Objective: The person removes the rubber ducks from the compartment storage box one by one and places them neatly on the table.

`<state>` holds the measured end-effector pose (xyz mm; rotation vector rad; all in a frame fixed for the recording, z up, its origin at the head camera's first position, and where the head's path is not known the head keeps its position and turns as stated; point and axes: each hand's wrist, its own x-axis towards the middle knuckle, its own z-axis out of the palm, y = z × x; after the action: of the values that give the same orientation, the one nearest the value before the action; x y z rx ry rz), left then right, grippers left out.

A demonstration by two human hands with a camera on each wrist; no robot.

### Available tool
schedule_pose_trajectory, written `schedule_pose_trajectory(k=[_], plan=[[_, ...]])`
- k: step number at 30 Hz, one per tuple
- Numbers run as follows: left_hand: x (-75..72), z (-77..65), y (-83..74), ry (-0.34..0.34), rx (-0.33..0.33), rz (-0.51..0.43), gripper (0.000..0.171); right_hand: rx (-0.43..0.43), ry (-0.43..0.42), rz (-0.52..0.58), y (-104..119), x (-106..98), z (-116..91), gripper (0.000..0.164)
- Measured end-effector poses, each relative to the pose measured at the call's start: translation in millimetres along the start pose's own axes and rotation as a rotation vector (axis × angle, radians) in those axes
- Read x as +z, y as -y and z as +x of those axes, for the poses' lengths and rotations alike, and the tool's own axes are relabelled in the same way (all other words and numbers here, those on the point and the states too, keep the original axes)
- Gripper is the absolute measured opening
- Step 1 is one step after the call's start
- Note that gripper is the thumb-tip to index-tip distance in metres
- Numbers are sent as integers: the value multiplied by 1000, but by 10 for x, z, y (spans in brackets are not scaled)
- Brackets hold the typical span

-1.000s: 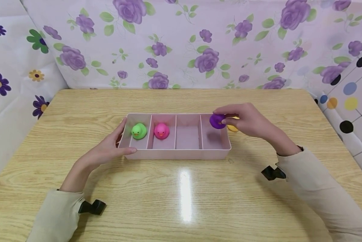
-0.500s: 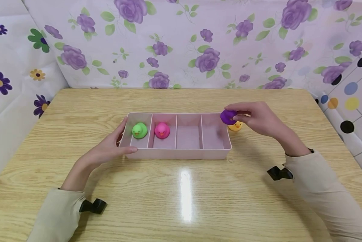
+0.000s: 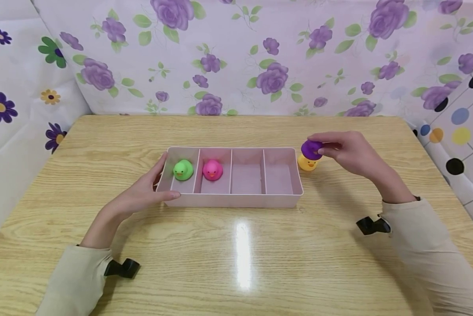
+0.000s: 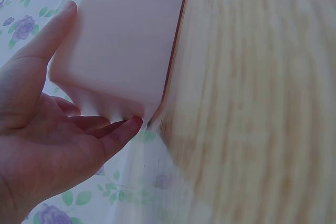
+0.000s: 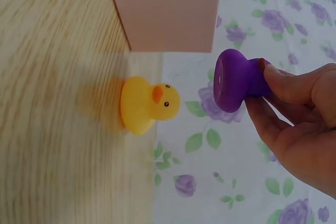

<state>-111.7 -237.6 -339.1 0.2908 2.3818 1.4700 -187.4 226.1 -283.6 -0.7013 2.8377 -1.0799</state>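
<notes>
My right hand (image 3: 349,153) pinches a purple rubber duck (image 3: 310,149) by its head, above the table. In the right wrist view the purple duck (image 5: 233,80) shows its flat base, apart from the yellow rubber duck (image 5: 139,106), which stands on the tabletop just past the box's right end. At the other end, my left hand (image 3: 141,191) holds the pink divided box (image 3: 236,201), thumb along the front wall and fingers at the end wall. A green rubber duck (image 3: 183,170) sits in the leftmost compartment, a pink rubber duck (image 3: 213,170) in the one beside it.
The box rests on a wood-grain table (image 3: 205,254) with a light reflection in front of it. A flowered cloth (image 3: 236,57) hangs behind the table, and patterned sheets border it at left and right. Dark wrist mounts (image 3: 122,268) stick out from the sleeves.
My right hand has carried the purple duck rightward, from over the box's rightmost compartment to over the yellow duck. My left hand keeps its place on the box.
</notes>
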Motion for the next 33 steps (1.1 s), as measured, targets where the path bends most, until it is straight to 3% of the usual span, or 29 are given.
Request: schedule_pose_trajectory(k=[18,33], plan=[[-2,-9,-6,0,-11,8,105,170,50,-9,-291,-103,-67,36],[-5,-20,-15,2,-2,7,106,226,99,-18,-525,-115,-85,37]])
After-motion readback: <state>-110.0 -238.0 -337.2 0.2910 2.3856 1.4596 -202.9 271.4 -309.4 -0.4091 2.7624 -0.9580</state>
